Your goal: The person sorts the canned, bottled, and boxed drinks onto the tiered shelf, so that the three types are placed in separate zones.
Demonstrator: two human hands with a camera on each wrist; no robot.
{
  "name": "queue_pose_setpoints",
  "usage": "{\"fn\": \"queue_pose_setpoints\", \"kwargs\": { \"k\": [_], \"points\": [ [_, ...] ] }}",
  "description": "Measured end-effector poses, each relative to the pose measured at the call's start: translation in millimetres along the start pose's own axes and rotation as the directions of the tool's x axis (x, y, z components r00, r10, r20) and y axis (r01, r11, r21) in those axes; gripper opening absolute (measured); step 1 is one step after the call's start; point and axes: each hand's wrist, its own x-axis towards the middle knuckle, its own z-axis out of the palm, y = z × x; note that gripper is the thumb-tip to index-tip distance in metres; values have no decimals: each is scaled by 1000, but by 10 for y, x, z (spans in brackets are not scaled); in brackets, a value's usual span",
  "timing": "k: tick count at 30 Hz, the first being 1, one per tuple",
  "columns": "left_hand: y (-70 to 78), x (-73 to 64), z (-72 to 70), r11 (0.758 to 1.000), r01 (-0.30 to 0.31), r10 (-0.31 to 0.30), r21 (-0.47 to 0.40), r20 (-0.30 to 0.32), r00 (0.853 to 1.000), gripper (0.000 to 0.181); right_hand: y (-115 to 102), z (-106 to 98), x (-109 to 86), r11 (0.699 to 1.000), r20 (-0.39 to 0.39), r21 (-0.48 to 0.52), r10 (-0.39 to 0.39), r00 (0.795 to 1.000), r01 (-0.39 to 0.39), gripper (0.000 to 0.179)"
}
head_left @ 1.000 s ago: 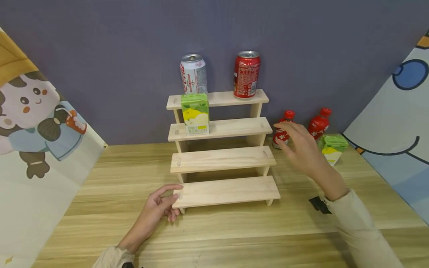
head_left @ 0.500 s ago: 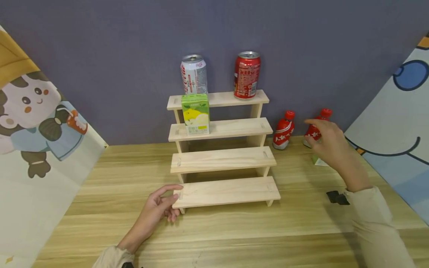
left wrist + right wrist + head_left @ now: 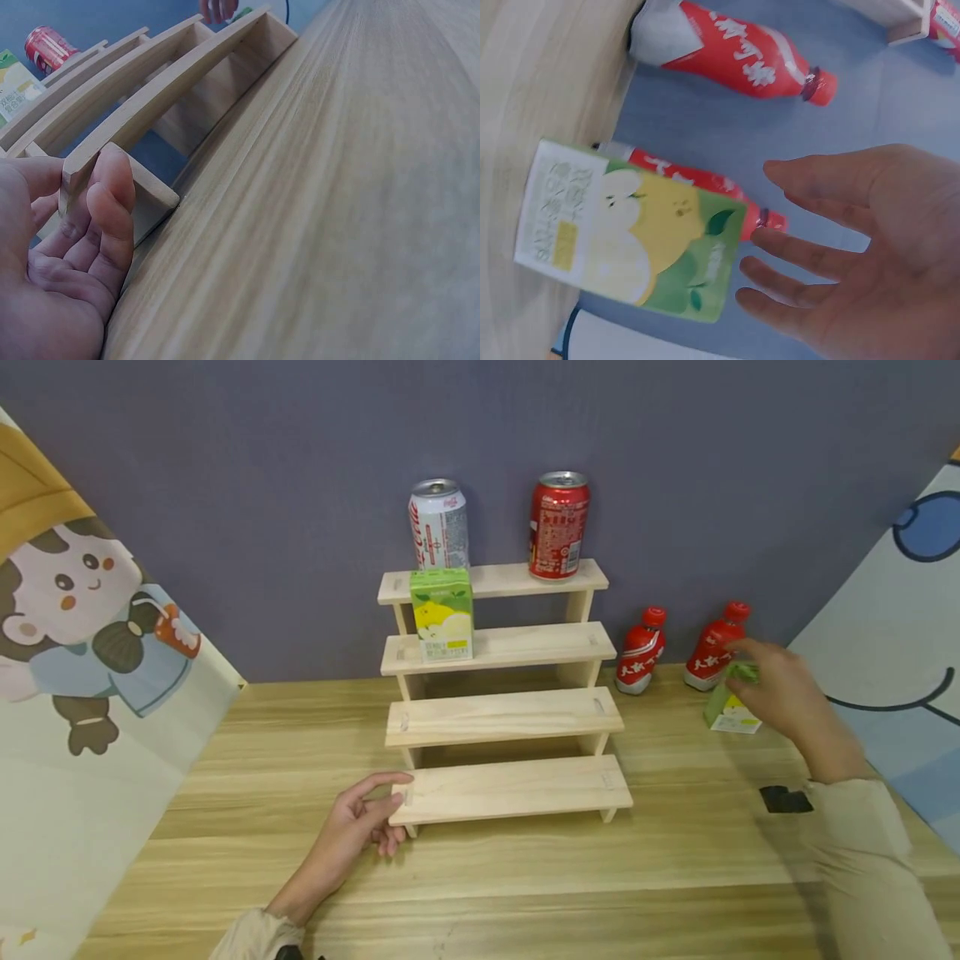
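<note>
My left hand (image 3: 358,818) pinches the left end of the lowest step of a four-tier wooden display rack (image 3: 510,791), thumb on top in the left wrist view. My right hand (image 3: 787,697) hovers by a green juice box (image 3: 735,714) on the table at right, partly covering it in the head view. In the right wrist view, fingers (image 3: 802,251) and thumb are spread near the top of that juice box (image 3: 630,232), with a gap between. Another juice box (image 3: 442,618) stands at the left of the second tier from the top.
On the top tier stand a white cola can (image 3: 438,527) and a red cola can (image 3: 559,527). Two red bottles, one nearer the rack (image 3: 641,652) and one farther right (image 3: 716,647), stand against the dark back wall (image 3: 315,485). A black patch (image 3: 786,799) lies near my right sleeve.
My right hand has moved right, from in front of the nearer red bottle past the farther one to the green juice box. My left hand keeps its hold on the rack.
</note>
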Motion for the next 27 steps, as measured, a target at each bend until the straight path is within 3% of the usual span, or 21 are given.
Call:
{"fn": "queue_pose_setpoints", "kwargs": {
  "k": [7,16,27],
  "points": [
    [-2,3,0,1000,0,0,-7,0,1000,39,251,-32,-25,996,83,12,87,993,-88,55],
    [-3,4,1,1000,12,-12,6,-9,1000,40,496,-78,-82,995,117,-31,99,988,-96,65],
    [-6,1,3,1000,13,-13,10,-17,1000,40,594,-25,-114,988,152,48,137,979,-146,58]
  ]
}}
